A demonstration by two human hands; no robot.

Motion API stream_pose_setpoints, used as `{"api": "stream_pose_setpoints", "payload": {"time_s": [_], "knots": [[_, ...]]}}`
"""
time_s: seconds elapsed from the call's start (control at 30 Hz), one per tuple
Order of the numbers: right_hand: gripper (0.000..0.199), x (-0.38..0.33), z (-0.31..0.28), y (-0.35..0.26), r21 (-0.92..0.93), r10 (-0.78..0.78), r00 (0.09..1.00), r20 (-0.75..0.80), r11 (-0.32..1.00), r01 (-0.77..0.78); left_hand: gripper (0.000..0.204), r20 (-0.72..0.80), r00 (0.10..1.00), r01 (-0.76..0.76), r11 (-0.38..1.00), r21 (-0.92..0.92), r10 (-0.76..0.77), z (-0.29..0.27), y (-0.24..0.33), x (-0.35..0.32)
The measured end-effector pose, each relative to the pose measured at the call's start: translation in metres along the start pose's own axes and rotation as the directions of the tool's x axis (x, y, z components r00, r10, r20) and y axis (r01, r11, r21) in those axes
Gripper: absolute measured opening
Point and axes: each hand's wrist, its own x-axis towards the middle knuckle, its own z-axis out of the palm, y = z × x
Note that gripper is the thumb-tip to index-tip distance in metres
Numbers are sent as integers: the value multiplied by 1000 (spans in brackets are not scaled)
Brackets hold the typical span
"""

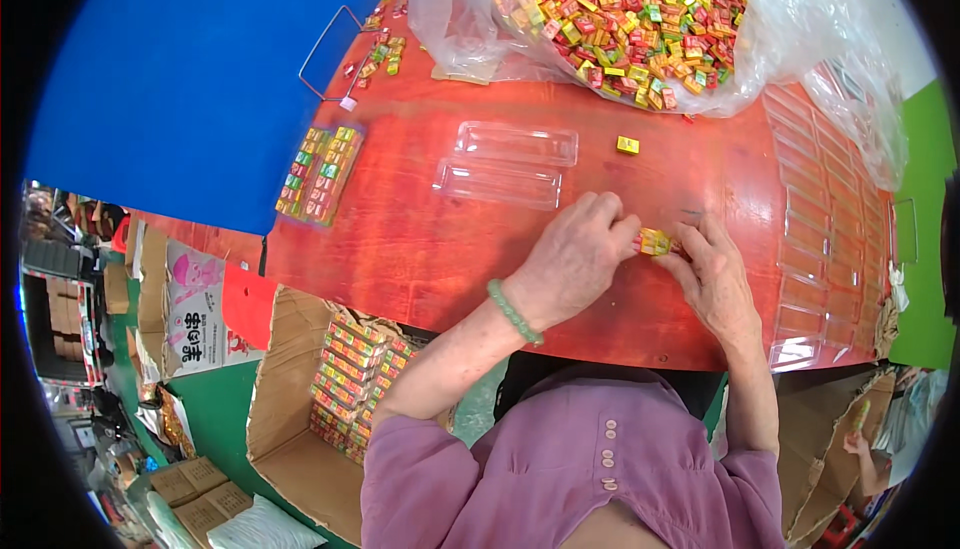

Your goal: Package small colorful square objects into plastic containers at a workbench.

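Note:
My left hand and my right hand meet over the red table, fingers pinched together on a short row of small yellow and red wrapped candies. A green bead bracelet sits on my left wrist. Just beyond my hands lies an open clear plastic tray, empty. A single yellow candy rests on the table past it. A big clear bag at the far edge holds a heap of red, yellow and green candies.
A filled clear tray of candies lies at the table's left edge. A stack of empty clear trays stands at the right. A cardboard box below left holds several packed trays. A wire handle lies by loose candies.

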Motion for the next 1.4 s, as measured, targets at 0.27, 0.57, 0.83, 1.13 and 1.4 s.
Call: {"api": "stream_pose_setpoints", "payload": {"time_s": [0.27, 0.57, 0.83, 1.13, 1.4], "knots": [[25, 78, 53, -50, 73, -247, 969, -20, 966, 248, 26, -45, 989, 147, 987, 65, -144, -82, -55, -28], [30, 108, 102, -66, 13, -239, 969, 56, 971, 238, 37, -10, 975, 220, 974, 50, -220, -98, -108, -43], [31, 107, 103, -63, 70, -206, 977, 55, 977, 202, 43, -17, 947, 319, 947, -46, -320, -101, -109, -44], [45, 83, 81, -62, -74, -285, 953, 104, 953, 293, 51, -95, 955, 294, 936, 193, -280, -98, -95, -69], [67, 59, 89, -53, -219, -312, 937, 158, 914, 342, 57, -23, 959, 270, 884, 380, -283, -87, -91, -83]]}}
